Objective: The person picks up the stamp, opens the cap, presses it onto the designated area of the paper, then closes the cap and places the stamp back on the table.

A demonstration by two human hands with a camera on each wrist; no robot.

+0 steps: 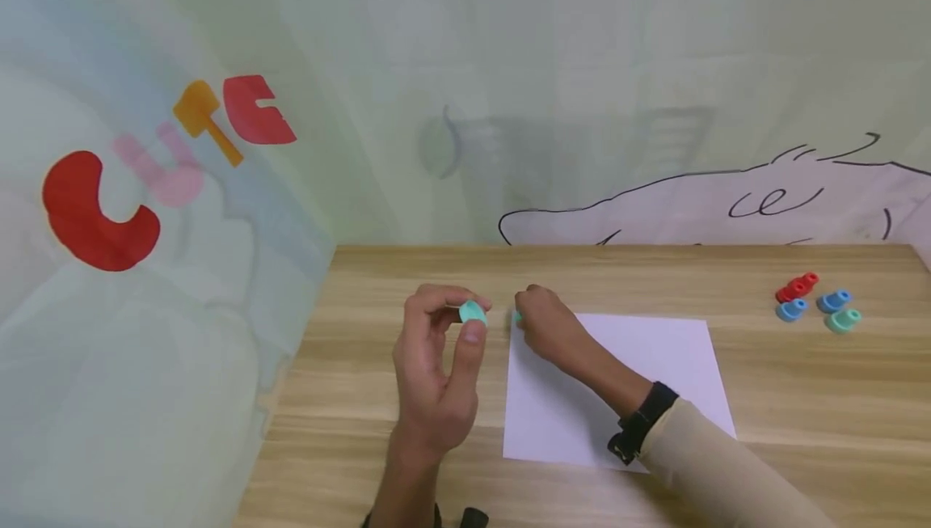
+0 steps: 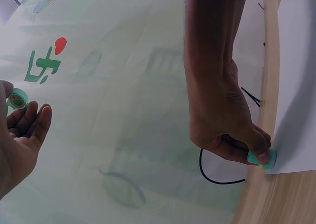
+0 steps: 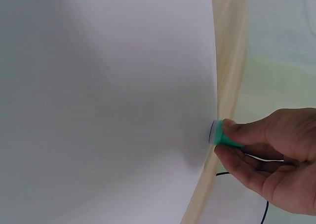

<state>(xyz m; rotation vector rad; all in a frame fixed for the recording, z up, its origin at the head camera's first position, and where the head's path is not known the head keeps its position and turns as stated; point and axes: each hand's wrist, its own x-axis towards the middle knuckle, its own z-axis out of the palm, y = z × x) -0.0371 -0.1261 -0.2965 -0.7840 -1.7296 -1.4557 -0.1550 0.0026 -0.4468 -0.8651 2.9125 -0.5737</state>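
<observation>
My left hand (image 1: 436, 399) is raised over the table, left of a white sheet of paper (image 1: 560, 423). Between thumb and fingers it pinches a small round teal cap (image 1: 473, 312); in the left wrist view the cap (image 2: 19, 98) shows a picture on its round face. At the sheet's far left corner, my right hand (image 1: 550, 326) pinches a teal toy stamp (image 3: 228, 140). The stamp's pale flat end stands against the paper, close to the edge, as the right wrist view shows. From the head, the right hand hides most of this stamp.
Off to the right of the paper stands a group of small stamps: red ones (image 1: 791, 293), blue ones (image 1: 791, 310) and a teal one (image 1: 844, 320). The wooden table (image 1: 349, 399) meets a printed cloth backdrop (image 1: 393, 156) at its far edge. A dark object (image 1: 474, 518) shows at the near edge.
</observation>
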